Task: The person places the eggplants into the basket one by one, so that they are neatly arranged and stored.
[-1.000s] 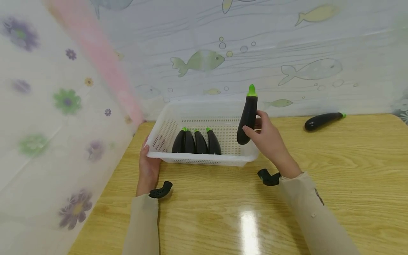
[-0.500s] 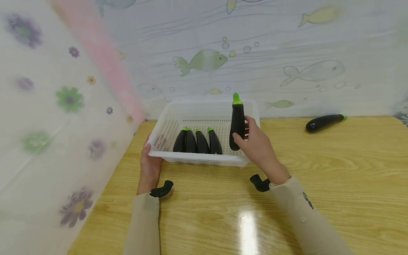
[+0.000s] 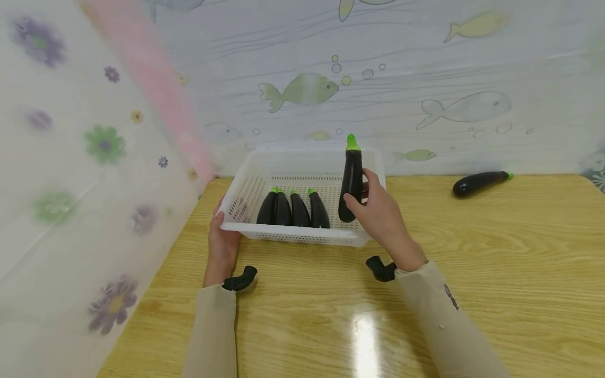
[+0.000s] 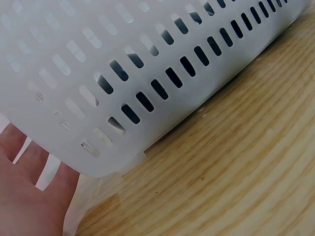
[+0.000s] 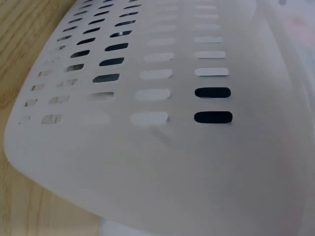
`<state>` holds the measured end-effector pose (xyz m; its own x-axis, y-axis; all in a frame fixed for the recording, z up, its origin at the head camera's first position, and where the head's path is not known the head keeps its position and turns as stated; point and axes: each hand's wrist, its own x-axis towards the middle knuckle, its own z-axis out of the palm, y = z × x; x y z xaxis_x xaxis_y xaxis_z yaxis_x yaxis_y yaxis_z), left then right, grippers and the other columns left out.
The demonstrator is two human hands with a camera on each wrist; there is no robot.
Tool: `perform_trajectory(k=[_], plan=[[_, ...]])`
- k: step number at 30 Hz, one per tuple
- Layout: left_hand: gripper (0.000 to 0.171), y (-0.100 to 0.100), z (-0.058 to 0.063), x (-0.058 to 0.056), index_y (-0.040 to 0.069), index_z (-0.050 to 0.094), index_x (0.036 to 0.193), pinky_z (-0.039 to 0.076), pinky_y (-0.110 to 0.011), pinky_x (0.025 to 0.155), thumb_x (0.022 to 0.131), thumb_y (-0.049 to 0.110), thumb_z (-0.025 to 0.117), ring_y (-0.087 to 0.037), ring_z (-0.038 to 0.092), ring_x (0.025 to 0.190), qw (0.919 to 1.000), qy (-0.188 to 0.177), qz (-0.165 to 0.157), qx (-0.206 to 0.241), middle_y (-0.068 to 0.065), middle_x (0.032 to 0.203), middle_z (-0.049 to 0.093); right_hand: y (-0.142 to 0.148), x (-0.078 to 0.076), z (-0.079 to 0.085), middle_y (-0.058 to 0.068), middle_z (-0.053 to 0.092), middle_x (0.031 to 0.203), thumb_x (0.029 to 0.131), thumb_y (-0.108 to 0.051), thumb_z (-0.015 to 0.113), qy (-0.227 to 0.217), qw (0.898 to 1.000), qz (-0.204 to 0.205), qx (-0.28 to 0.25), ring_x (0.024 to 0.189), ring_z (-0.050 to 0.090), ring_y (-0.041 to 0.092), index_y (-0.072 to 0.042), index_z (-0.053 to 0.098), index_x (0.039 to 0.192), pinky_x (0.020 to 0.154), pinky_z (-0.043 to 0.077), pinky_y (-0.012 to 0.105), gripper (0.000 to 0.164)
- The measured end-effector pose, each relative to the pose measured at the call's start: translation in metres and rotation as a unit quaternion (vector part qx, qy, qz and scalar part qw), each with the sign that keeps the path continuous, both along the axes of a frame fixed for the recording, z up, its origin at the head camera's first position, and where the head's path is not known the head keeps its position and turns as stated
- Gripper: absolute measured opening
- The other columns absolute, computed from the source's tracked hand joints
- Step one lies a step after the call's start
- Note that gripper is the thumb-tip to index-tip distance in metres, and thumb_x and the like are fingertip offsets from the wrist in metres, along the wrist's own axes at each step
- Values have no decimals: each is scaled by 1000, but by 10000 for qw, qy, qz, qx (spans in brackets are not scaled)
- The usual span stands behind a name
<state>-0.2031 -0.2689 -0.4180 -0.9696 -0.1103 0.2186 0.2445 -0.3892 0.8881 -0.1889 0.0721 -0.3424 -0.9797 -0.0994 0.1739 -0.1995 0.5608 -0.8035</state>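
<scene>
A white plastic basket (image 3: 298,233) with slotted walls stands on the wooden table. Several dark eggplants (image 3: 300,210) with green stems lie side by side in its left half. At the basket's left front corner my left hand (image 3: 222,244) grips the rim, thumb on the edge; in the left wrist view its fingers (image 4: 34,160) lie along the outer wall. My right hand (image 3: 385,215) holds another eggplant (image 3: 352,176) nearly upright over the basket's right part, stem up. The right wrist view has only the basket wall (image 5: 162,162), without the hand.
One more eggplant (image 3: 479,184) lies on the table (image 3: 496,262) near its back edge, at the right. A wall covering with fish drawings (image 3: 302,89) rises right behind the basket. A flowered covering (image 3: 104,144) borders the table on the left.
My right hand has moved left with the eggplant, from the basket's right edge to over its inside, then nearly stopped. My left hand stays at the rim.
</scene>
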Motion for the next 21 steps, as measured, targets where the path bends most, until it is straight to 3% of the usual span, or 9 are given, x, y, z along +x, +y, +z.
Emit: perform_trajectory(k=[13, 21], plan=[[51, -1, 1, -1, 25, 33, 141, 26, -42, 103, 92, 38, 42, -20, 35, 128, 9999, -135, 53, -54, -3, 140, 37, -8, -3, 2, 8, 52, 122, 88, -46, 53, -244, 9994, 161, -205, 108, 53, 23, -15, 21, 144, 81, 44, 41, 72], [50, 2, 1, 1, 22, 34, 139, 25, -40, 101, 92, 36, 42, -19, 36, 124, 9998, -132, 96, 152, -3, 134, 40, -11, -7, 3, 11, 55, 120, 90, -44, 50, -434, 9986, 95, 294, 102, 55, 25, -9, 20, 144, 78, 45, 39, 71]])
